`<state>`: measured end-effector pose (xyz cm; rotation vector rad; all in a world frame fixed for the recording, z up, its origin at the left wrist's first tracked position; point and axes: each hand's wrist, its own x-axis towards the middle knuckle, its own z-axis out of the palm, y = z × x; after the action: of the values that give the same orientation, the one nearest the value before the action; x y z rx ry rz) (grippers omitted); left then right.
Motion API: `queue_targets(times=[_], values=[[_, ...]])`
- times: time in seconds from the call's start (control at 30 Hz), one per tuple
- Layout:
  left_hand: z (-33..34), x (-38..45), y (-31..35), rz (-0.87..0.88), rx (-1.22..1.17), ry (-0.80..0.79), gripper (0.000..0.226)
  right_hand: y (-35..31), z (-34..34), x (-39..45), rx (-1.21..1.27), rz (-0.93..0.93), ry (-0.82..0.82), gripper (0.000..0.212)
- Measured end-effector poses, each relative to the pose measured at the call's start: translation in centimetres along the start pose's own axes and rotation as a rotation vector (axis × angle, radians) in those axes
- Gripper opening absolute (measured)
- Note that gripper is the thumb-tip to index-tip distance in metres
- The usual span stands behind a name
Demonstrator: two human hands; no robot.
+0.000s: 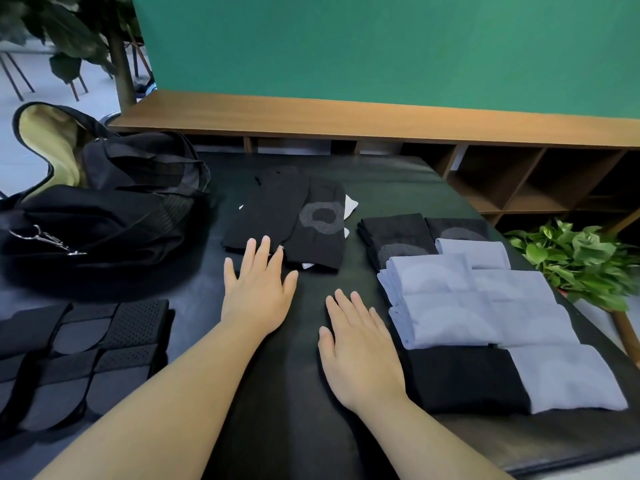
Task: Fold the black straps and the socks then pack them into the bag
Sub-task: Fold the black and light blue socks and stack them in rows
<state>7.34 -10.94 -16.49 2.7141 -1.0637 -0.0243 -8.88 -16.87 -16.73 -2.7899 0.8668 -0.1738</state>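
Unfolded black socks (pixel 287 220) lie just beyond the left hand (pixel 258 289), whose spread fingertips touch their near edge. The right hand (pixel 360 348) rests flat, fingers straight, on the dark table (pixel 398 188). Folded blue and black socks (pixel 485 317) sit just right of it. Black straps (pixel 79 358) lie left of the left forearm, the open black bag (pixel 104 209) beyond them.

Green wall (pixel 381 46) filled upper background. Wooden shelf unit (pixel 346 124) ran along its foot, open cubbies (pixel 502 181) beneath, dark inside. Dark table (pixel 398 181) stood in front of unit. Leafy green plant (pixel 578 261) sat at table's right edge. Large dark-leaved plant (pixel 69 32) with trunk stood far left. Pale floor (pixel 34 95) there, chair legs (pixel 17 77) visible. Lighting even.
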Motion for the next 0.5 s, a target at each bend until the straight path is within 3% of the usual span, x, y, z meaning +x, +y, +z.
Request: queue_targets(times=[0.17, 0.33, 0.5], values=[[-0.1, -0.5, 0.2, 0.009, -0.048, 0.050, 0.057, 0.0, 0.0, 0.0, 0.022, 0.005, 0.003, 0.090], [-0.3, -2.5, 0.2, 0.045, -0.128, 0.206, 0.052, -0.1, -0.2, 0.0, 0.043, 0.011, 0.005, 0.089], [0.6, -5.3, -0.4, 0.196, -0.155, 0.391, 0.041, -0.1, -0.4, -0.4, 0.158, 0.018, 0.053, 0.048]])
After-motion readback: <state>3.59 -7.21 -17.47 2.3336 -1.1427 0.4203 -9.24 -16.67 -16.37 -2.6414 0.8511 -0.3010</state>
